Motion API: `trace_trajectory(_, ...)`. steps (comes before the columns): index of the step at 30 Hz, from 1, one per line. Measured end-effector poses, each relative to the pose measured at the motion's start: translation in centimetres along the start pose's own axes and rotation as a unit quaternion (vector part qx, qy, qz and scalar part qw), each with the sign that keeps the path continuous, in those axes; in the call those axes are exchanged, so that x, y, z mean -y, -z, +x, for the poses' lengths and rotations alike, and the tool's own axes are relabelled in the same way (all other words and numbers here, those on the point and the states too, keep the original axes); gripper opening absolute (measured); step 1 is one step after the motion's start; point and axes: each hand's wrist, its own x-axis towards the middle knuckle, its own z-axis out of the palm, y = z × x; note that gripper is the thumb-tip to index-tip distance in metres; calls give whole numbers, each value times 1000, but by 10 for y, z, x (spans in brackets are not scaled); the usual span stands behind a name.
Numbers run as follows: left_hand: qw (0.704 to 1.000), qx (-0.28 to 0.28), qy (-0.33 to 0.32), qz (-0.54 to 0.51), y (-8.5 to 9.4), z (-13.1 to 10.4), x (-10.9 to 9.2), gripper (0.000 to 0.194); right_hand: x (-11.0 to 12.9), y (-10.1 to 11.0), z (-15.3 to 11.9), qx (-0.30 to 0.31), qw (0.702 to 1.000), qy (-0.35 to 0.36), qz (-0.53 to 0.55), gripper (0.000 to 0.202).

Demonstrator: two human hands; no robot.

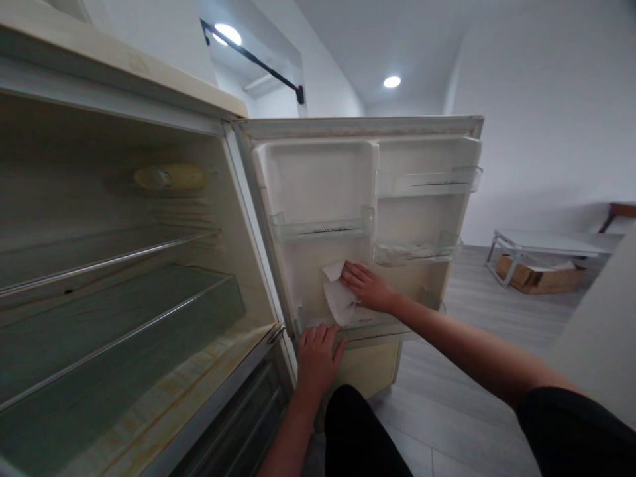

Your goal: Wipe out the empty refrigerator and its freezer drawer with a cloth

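The refrigerator door (322, 179) stands wide open with its inner side facing me. My right hand (366, 286) lies against the door's inner panel, fingers close together over a white cloth (338, 298) with a wavy edge. Part of that cloth is hidden beneath the fingers. Lower and to the left, my left hand (318, 358) has its fingertips hooked over the rim of the bottom clear door shelf (380, 334), thumb held apart. Above the cloth are a clear left door shelf (322, 228) and two clear shelves on the right side, the upper right shelf (427, 183) among them.
At left is the refrigerator interior (189, 245) with glass shelves (124, 318) and yellowed stains on its lower ledge. Below it sits a dark lower compartment (248, 411). A low white table (551, 242) stands on the right over a cardboard box (541, 275). My knee (362, 430) is beneath the door.
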Motion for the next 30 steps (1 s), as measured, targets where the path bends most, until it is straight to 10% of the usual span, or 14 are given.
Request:
trace_trajectory(4,1000,1,4,3,0,1,-1,27,30,-21,61,-6,999,32,27,97)
trace_trajectory(9,1000,14,1,-3,6,0,1,26,59,-30,89,30,998,49,0,70)
trace_trajectory(21,999,27,-9,-39,13,-7,8,27,-15,23,-52,166,976,142,-9,31)
trace_trajectory(30,998,30,4,-58,14,-9,7,28,-28,74,-107,299,927,-218,-55,18)
